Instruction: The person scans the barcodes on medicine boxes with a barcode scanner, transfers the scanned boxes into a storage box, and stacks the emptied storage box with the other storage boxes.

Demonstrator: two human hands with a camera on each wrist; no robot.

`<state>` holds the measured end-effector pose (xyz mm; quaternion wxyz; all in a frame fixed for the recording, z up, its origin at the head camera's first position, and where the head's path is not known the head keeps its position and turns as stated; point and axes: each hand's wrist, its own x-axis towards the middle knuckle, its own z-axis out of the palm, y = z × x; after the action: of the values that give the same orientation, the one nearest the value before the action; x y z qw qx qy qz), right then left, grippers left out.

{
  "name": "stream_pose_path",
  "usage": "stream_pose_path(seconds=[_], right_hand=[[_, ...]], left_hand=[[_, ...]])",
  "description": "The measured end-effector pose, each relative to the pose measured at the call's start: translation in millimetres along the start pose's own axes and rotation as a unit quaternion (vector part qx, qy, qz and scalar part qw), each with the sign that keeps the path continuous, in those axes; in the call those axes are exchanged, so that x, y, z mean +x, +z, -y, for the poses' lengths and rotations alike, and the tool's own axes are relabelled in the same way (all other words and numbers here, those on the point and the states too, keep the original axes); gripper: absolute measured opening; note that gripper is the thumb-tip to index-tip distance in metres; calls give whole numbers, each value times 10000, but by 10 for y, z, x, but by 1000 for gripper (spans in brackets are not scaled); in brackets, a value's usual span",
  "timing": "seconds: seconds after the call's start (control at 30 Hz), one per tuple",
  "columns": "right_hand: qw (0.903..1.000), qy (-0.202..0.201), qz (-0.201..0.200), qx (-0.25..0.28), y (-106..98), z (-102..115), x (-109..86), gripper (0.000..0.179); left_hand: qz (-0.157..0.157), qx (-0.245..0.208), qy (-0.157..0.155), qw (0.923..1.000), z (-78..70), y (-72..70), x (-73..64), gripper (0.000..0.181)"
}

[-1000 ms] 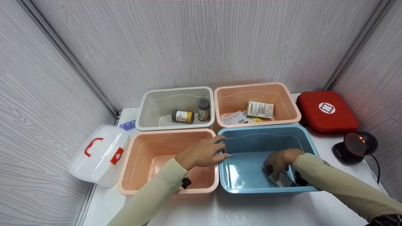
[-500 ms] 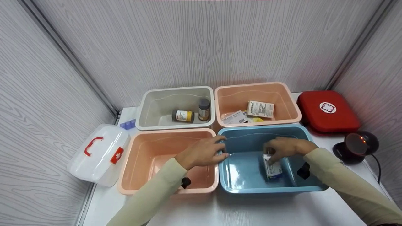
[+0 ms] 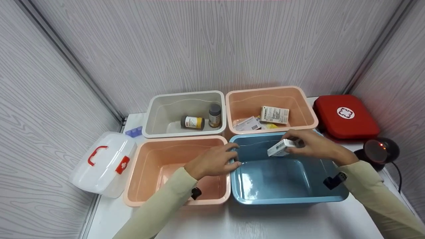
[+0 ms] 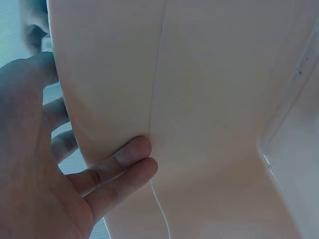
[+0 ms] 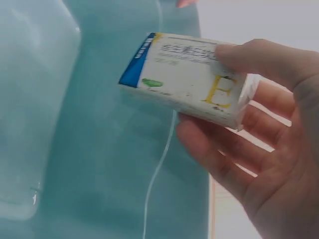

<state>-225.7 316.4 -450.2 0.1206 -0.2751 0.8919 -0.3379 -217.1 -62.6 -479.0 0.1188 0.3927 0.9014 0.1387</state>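
My right hand (image 3: 312, 145) pinches a small white medicine box (image 5: 187, 74) between thumb and fingers, above the far part of the blue bin (image 3: 289, 200). The box has a blue end band and a yellow letter E; it is tilted in the head view. My left hand (image 3: 214, 161) holds the adjoining rims of the front pink bin (image 3: 176, 201) and the blue bin. In the left wrist view, two fingers (image 4: 132, 154) lie on the pink bin's inner wall while the others go over its edge.
Behind stand a grey bin (image 3: 186, 135) with two dark bottles and another pink bin (image 3: 275, 90) with several medicine packs. A clear first-aid case (image 3: 106, 162) and purple piece (image 3: 134, 131) are left. A red case (image 3: 348, 122) and black device (image 3: 380, 152) are right.
My right hand has lifted the medicine box off the blue bin's floor, moving it away from me and turning it. My left hand has stayed at the rims.
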Motion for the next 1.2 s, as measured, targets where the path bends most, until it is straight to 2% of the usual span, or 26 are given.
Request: stream_pose_path(seconds=[0.13, 0.23, 0.37, 0.47, 0.67, 0.77, 0.87, 0.97, 1.07, 1.13, 1.2], right_hand=[[9982, -78, -590, 90, -48, 21, -97, 32], [9948, 10, -1007, 152, -84, 18, -182, 35], [9866, 116, -1607, 259, -116, -28, -309, 43], [9804, 39, -1962, 195, -131, -81, -402, 52], [9771, -56, -2126, 75, -168, -163, -554, 59], [9767, 190, -2126, 238, -205, -197, -620, 59], [9711, 336, -2320, 451, -259, -229, -677, 60], [9605, 339, -2694, 610, -312, -268, -745, 55], [9434, 438, -3067, 1181, -349, -325, -844, 45], [9240, 436, -3322, 1842, -363, -379, -916, 41], [8971, 431, -3589, 2542, -364, -448, -991, 37]], left_hand=[[40, -25, -63, 10000, -8, -10, 2, 42], [91, -34, -111, 9999, -9, -11, 8, 43], [137, -48, -127, 9998, -7, -6, 14, 44], [123, -82, -124, 9998, -9, -17, 11, 43], [97, -62, -111, 9999, -5, -33, 10, 43], [65, -52, -92, 9999, -6, -27, 0, 43], [-1, -63, -81, 9999, -12, -23, -15, 42], [-39, -117, -72, 9999, -17, -22, -23, 41], [-20, -148, -66, 9999, -23, -27, -24, 42], [3, -157, -77, 9998, -23, -31, -23, 42], [36, -147, -100, 9998, -24, -34, -22, 43]])
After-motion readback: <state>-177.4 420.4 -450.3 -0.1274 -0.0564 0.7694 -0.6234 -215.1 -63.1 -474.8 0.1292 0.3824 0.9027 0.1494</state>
